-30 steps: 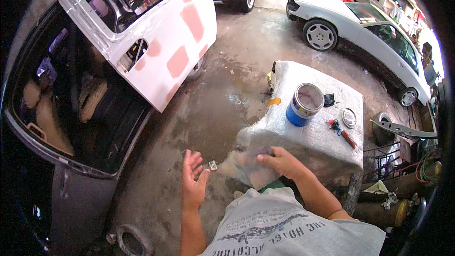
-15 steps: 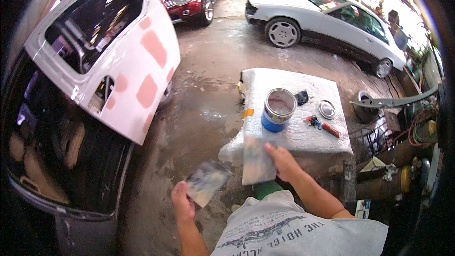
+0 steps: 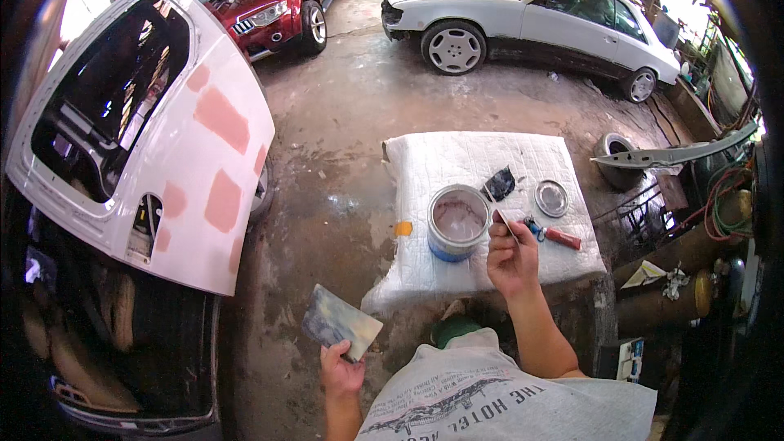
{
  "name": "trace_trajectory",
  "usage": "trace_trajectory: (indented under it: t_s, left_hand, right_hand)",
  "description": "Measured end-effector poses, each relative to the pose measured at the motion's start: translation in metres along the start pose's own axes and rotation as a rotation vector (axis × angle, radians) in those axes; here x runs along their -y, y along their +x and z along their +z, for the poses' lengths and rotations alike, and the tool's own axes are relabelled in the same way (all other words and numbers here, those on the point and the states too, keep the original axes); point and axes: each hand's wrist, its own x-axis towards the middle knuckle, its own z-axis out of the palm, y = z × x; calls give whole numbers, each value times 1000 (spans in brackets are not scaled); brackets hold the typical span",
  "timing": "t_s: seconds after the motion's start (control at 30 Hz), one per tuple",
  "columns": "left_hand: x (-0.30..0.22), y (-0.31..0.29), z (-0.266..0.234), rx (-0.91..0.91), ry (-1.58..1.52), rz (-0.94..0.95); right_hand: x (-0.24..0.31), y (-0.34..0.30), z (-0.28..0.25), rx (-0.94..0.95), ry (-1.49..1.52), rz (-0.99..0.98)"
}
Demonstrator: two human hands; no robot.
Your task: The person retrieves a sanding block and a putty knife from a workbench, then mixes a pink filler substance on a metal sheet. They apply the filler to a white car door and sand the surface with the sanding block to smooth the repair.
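Note:
My left hand grips the lower edge of a flat rectangular sheet, smeared grey and pale yellow, low over the floor. In my right hand a thin flat plate is pinched, seen almost edge-on beside the rim of an open can. The can has a blue lower part, and greyish-pink filler shows inside. It stands on a table with a white quilted cover. Around it lie a black scrap, a round metal lid and a red tube.
On the left stands a white vehicle door panel with pinkish filler patches. A dark red car and a white car are parked beyond. A long metal strip, a tyre and hoses occupy the right side.
My right hand has moved up and right to beside the can, its plate turning edge-on. My left hand has shifted slightly right and down with its sheet. The view has shifted too.

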Motion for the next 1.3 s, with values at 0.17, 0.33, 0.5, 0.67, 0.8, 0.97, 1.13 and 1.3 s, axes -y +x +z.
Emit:
trace_trajectory:
  t_s: [0.17, 0.33, 0.5, 0.67, 0.8, 0.97, 1.13, 1.3]
  left_hand:
    - [5, 50, 65, -7, -200, -92]
    - [22, 112, 97, 243, -125, -223]
    - [50, 209, 126, 228, -63, -234]
    - [97, 313, 184, 333, 308, -224]
    - [150, 366, 230, 534, 436, -325]
    - [206, 405, 249, 753, 616, -598]
    - [229, 427, 225, 982, 833, -491]
    - [207, 392, 195, 549, 405, -535]
  right_hand:
    - [30, 39, 18, 34, -30, 38]
    - [75, 70, 13, -94, -341, -89]
    - [101, 68, 4, -261, -744, -280]
    - [92, 49, 1, -488, -931, -292]
    - [75, 49, -60, -606, -491, -470]
    - [23, 34, -87, -754, -291, -410]
    - [13, 42, -91, -682, -356, -399]
    - [40, 59, -83, -746, -683, -353]
